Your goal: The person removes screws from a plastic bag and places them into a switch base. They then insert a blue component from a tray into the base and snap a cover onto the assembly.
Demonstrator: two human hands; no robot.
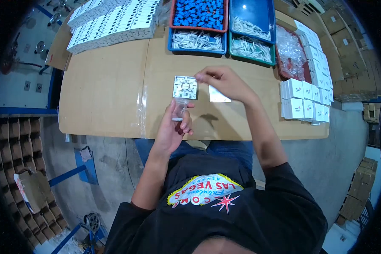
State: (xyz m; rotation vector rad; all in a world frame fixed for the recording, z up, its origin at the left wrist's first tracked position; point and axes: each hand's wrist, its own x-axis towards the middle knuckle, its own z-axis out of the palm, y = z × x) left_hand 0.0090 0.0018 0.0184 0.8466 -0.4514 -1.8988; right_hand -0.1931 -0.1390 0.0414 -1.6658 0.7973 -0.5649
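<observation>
My left hand (173, 127) is closed around a clear plastic piece (180, 109), with a small white strip showing at its lower end. Just above it is a square white piece (185, 87) with dark printed markings, its lower edge close to the plastic. The fingers of my right hand (224, 82) are pinched at the upper right corner of this square. Below that hand lies a plain white flat piece (219, 95) on the cardboard, partly covered by the hand.
Rows of white printed boxes (114, 27) stand back left. Trays hold blue parts (199, 15) and white slim pieces (197, 41). At right are a red tray of clear plastic pieces (290, 53) and stacked white boxes (298, 108). Cardboard (101, 93) covers the table.
</observation>
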